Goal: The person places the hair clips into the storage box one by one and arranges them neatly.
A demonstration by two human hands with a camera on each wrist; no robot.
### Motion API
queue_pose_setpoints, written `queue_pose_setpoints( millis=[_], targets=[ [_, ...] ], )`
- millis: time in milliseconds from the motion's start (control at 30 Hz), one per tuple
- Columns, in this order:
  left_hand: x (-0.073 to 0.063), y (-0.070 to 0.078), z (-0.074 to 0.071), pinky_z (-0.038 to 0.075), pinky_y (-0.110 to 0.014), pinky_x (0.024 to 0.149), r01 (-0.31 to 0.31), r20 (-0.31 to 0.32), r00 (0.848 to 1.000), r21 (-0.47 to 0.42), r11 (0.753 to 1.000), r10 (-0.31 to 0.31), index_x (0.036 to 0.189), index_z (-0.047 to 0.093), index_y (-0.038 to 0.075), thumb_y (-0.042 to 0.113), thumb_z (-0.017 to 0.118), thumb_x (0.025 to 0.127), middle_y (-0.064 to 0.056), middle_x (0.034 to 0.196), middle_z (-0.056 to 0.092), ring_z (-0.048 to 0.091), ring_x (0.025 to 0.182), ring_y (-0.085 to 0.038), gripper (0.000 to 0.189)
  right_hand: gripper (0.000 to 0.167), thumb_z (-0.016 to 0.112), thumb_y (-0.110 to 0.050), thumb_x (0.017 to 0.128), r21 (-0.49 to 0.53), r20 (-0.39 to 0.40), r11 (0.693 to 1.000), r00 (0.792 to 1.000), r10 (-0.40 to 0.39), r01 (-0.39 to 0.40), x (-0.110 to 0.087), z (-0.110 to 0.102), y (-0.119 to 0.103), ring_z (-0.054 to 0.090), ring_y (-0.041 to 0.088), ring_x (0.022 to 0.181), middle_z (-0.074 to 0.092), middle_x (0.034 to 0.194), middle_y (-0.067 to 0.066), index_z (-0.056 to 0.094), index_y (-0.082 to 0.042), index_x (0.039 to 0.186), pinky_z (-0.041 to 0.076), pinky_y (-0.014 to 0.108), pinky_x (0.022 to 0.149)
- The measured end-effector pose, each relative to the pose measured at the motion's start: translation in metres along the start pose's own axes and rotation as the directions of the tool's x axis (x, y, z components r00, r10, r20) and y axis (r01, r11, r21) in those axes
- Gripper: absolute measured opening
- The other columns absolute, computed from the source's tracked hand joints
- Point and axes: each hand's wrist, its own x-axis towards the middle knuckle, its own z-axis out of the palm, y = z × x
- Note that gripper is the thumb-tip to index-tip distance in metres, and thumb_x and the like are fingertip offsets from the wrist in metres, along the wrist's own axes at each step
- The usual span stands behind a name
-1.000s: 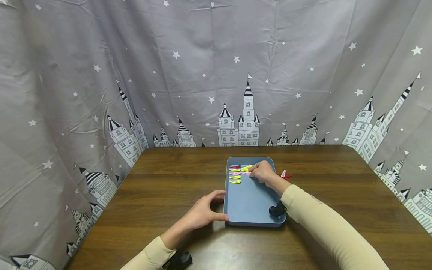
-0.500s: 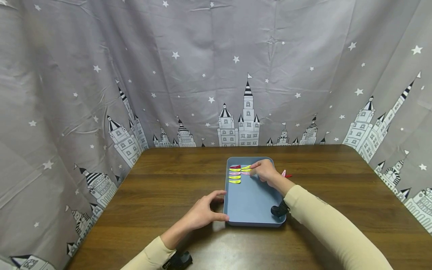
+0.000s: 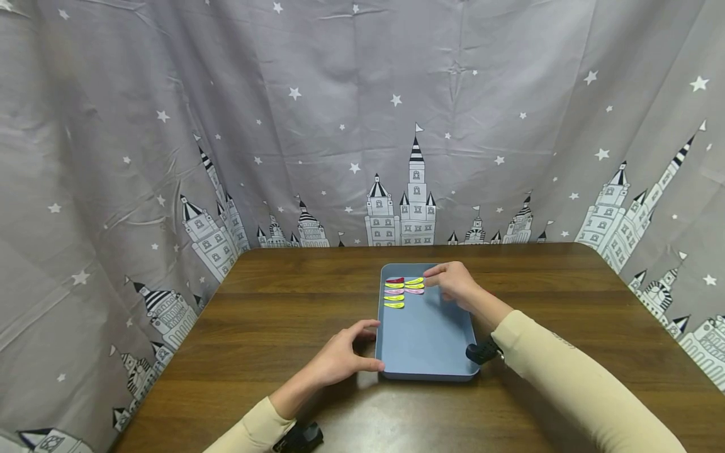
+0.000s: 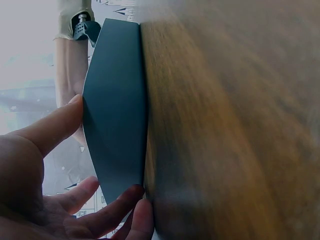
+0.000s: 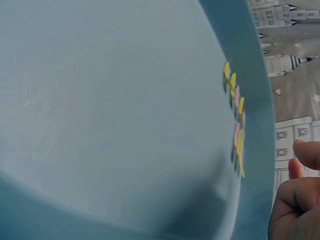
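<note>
A blue-grey tray (image 3: 425, 340) holds several snap hair clips in two columns near its far left. The left column has a red clip (image 3: 394, 280), yellow clips (image 3: 393, 305) and a pink one; the right has yellow clips (image 3: 415, 280) above a pink clip (image 3: 415, 291). My left hand (image 3: 340, 355) touches the tray's left side, thumb at the rim and fingertips against the outer wall (image 4: 115, 110). Above the tray's far right part is my right hand (image 3: 455, 283), fingertips just right of the right column, nothing visible between them. In the right wrist view, this hand (image 5: 300, 195) shows fingers partly curled.
The tray stands on a brown wooden table (image 3: 294, 283). A grey curtain (image 3: 317, 126) printed with castles and stars hangs behind and beside it. Both wrists wear a black camera mount (image 3: 481, 351).
My right hand has let go of the pink clip in the right column and moved up and right. It now hides the red and pink clips beside the tray. My left hand stays put.
</note>
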Motion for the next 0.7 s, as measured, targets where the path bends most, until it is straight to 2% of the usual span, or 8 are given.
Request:
queue_pose_setpoints(
  millis=[167,233,300,367,433,500,567,700],
  targets=[
    [-0.001,-0.001,0.0,0.04,-0.055,0.106,0.01,0.0,1.0,0.018,1.0,-0.01,0.144,0.051,0.009,0.031,0.089,0.076,-0.013,0.127,0.068,0.059,0.125,-0.032,0.081,0.036,0.071,-0.012,0.091,0.027,-0.012,1.0,1.0,0.002,-0.002,-0.004,-0.014,-0.001,0.025,0.008,0.05,0.065,0.122,0.008,0.068,-0.001,0.125,0.03,0.024,0.051],
    [-0.001,-0.001,0.0,0.04,-0.055,0.107,0.015,-0.002,1.0,0.016,1.0,-0.015,0.144,0.051,0.009,0.031,0.089,0.076,-0.013,0.127,0.068,0.059,0.125,-0.032,0.081,0.038,0.072,-0.011,0.09,0.043,-0.014,0.999,1.0,-0.01,0.011,-0.006,-0.02,0.0,0.025,0.007,0.046,0.069,0.108,0.004,0.067,0.001,0.125,0.029,0.023,0.048],
    [-0.001,-0.001,0.0,0.04,-0.055,0.106,0.013,-0.005,1.0,0.015,1.0,-0.013,0.143,0.052,0.009,0.031,0.089,0.075,-0.013,0.127,0.068,0.059,0.125,-0.032,0.081,0.038,0.072,-0.011,0.09,0.057,-0.012,0.998,0.999,-0.03,0.031,-0.009,-0.026,0.001,0.025,0.007,0.044,0.067,0.086,-0.003,0.066,0.003,0.125,0.028,0.023,0.046],
    [-0.001,-0.001,0.0,0.039,-0.055,0.107,0.016,-0.005,1.0,0.008,1.0,-0.016,0.144,0.052,0.01,0.031,0.089,0.075,-0.013,0.127,0.068,0.059,0.125,-0.032,0.081,0.038,0.072,-0.01,0.089,0.083,-0.007,0.996,0.999,-0.043,0.043,-0.011,-0.032,0.002,0.026,0.007,0.042,0.056,0.063,-0.008,0.066,0.004,0.125,0.028,0.023,0.044],
    [0.0,-0.002,0.0,0.039,-0.055,0.107,0.012,-0.004,1.0,0.007,1.0,-0.012,0.144,0.051,0.009,0.031,0.089,0.075,-0.014,0.127,0.068,0.059,0.125,-0.032,0.081,0.04,0.071,-0.01,0.09,0.097,0.007,0.994,0.998,-0.056,0.055,-0.013,-0.038,0.004,0.026,0.008,0.041,0.043,0.052,-0.01,0.063,0.006,0.127,0.027,0.023,0.043],
    [0.0,-0.002,0.0,0.039,-0.055,0.107,0.015,-0.001,1.0,0.001,1.0,-0.015,0.144,0.051,0.01,0.032,0.089,0.076,-0.014,0.128,0.067,0.058,0.126,-0.032,0.081,0.041,0.07,-0.009,0.091,0.111,0.014,0.992,0.998,-0.059,0.058,-0.015,-0.043,0.007,0.026,0.008,0.041,0.033,0.049,-0.01,0.062,0.006,0.129,0.027,0.023,0.043],
    [0.0,-0.002,0.0,0.039,-0.055,0.107,0.014,0.0,1.0,-0.003,1.0,-0.014,0.144,0.051,0.009,0.032,0.089,0.076,-0.014,0.128,0.067,0.058,0.126,-0.032,0.081,0.044,0.069,-0.009,0.092,0.121,0.017,0.991,0.998,-0.059,0.056,-0.017,-0.048,0.011,0.026,0.008,0.042,0.033,0.051,-0.009,0.059,0.008,0.131,0.027,0.023,0.044],
    [0.0,-0.002,0.0,0.04,-0.055,0.106,0.004,0.001,1.0,-0.002,1.0,-0.004,0.144,0.051,0.008,0.031,0.089,0.076,-0.014,0.127,0.067,0.059,0.125,-0.032,0.081,0.046,0.068,-0.011,0.093,0.12,0.007,0.991,0.999,-0.051,0.05,-0.018,-0.058,0.018,0.029,0.006,0.043,0.053,0.071,-0.006,0.057,0.009,0.133,0.037,0.023,0.048]
  ],
)
